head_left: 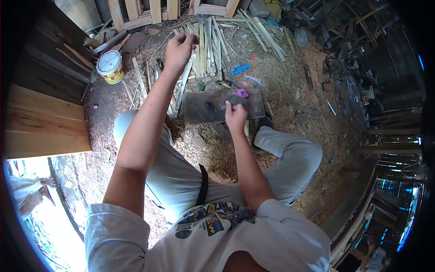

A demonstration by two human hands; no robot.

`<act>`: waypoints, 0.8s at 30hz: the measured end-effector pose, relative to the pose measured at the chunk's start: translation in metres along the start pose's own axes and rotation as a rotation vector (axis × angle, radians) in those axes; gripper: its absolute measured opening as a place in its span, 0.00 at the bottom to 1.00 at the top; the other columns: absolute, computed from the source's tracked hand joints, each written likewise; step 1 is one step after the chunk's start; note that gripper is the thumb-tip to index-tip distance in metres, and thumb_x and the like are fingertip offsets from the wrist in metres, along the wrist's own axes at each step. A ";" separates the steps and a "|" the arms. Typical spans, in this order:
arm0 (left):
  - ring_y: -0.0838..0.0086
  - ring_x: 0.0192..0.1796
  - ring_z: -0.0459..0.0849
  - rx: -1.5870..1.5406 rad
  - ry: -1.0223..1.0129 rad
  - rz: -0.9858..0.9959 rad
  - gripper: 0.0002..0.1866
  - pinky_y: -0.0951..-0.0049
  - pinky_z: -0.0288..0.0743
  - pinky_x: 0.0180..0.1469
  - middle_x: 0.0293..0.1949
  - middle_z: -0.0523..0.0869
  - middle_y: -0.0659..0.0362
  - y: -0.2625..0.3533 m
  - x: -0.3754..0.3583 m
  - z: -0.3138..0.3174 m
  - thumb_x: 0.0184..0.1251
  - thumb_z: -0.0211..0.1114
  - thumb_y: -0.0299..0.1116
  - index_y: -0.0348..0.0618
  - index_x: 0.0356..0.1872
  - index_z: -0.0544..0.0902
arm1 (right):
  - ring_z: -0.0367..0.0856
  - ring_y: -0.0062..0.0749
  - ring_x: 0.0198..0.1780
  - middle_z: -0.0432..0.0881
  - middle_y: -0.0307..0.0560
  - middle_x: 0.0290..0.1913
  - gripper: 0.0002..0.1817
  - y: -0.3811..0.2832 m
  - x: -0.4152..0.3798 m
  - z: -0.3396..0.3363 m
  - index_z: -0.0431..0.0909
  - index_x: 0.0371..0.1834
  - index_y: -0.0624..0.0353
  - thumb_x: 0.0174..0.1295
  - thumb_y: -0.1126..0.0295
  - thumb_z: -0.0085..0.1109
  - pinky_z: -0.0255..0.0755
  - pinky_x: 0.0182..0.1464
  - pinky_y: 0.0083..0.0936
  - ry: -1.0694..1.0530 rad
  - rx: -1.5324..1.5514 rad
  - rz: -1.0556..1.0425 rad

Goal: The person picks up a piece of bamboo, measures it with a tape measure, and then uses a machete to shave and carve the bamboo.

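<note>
My left hand (178, 55) is raised over a pile of thin wood strips (201, 56), its fingers curled together. A small dark bit shows at its fingertips, and I cannot tell what it is. Lower and to the right, my right hand (236, 119) is closed at a dark, rounded object (209, 107) whose greyish part runs to the fingers. That hand is over a worn, dark wooden board (192, 119) lying between my feet. Close beyond the right hand, a pink tape measure (243, 93) rests on the board.
A white and yellow bucket (110, 68) stands at the left by stacked planks (45, 122). A blue object (239, 70) lies beyond the board among wood scraps and shavings. Longer strips (265, 38) lie farther back. Another person (27, 192) shows at the left opening.
</note>
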State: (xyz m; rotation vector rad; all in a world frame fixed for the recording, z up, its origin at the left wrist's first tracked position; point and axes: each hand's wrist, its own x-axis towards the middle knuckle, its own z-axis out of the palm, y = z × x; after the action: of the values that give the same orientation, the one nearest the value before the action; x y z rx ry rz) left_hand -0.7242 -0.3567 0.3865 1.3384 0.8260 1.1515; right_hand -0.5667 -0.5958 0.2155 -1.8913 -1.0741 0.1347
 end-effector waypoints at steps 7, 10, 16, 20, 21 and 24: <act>0.78 0.39 0.83 0.056 -0.020 -0.003 0.15 0.75 0.77 0.49 0.38 0.90 0.58 0.001 -0.005 0.003 0.84 0.59 0.36 0.33 0.43 0.86 | 0.80 0.19 0.31 0.84 0.40 0.30 0.05 -0.057 0.048 -0.048 0.84 0.42 0.63 0.72 0.71 0.66 0.73 0.36 0.23 0.163 0.327 0.005; 0.79 0.39 0.83 0.099 -0.010 0.004 0.16 0.74 0.77 0.49 0.37 0.90 0.59 0.004 -0.004 0.001 0.84 0.59 0.37 0.33 0.42 0.87 | 0.81 0.23 0.31 0.83 0.41 0.32 0.05 -0.095 0.069 -0.074 0.82 0.41 0.61 0.72 0.71 0.64 0.73 0.36 0.24 0.255 0.521 -0.047; 0.79 0.39 0.82 0.133 0.035 0.035 0.17 0.74 0.76 0.48 0.35 0.90 0.59 -0.002 -0.002 0.006 0.83 0.59 0.39 0.34 0.41 0.88 | 0.82 0.49 0.28 0.83 0.52 0.28 0.13 -0.048 0.038 -0.036 0.79 0.36 0.60 0.71 0.61 0.66 0.74 0.36 0.41 0.199 0.092 -0.003; 0.79 0.40 0.82 0.170 0.040 0.012 0.16 0.75 0.75 0.48 0.36 0.90 0.60 -0.001 -0.004 0.005 0.82 0.59 0.37 0.34 0.40 0.88 | 0.84 0.54 0.28 0.84 0.55 0.25 0.20 0.045 -0.012 0.004 0.77 0.25 0.63 0.64 0.59 0.74 0.76 0.34 0.42 0.195 0.060 0.018; 0.78 0.40 0.82 0.170 0.041 0.021 0.16 0.75 0.75 0.48 0.36 0.90 0.60 -0.001 -0.003 0.003 0.82 0.59 0.36 0.34 0.40 0.88 | 0.84 0.52 0.27 0.84 0.55 0.25 0.20 0.037 -0.010 0.000 0.78 0.26 0.64 0.63 0.60 0.75 0.76 0.34 0.41 0.155 0.043 0.102; 0.78 0.40 0.82 0.154 0.036 0.020 0.16 0.74 0.75 0.48 0.36 0.90 0.60 -0.003 -0.005 0.002 0.82 0.59 0.37 0.34 0.41 0.88 | 0.83 0.36 0.26 0.85 0.51 0.25 0.16 -0.002 0.010 -0.036 0.81 0.30 0.64 0.63 0.64 0.75 0.75 0.35 0.35 0.080 0.024 0.172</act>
State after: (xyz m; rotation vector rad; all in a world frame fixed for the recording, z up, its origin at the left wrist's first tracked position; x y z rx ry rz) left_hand -0.7229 -0.3612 0.3827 1.4579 0.9448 1.1487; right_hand -0.5440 -0.6120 0.2405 -1.9498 -0.8528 0.1678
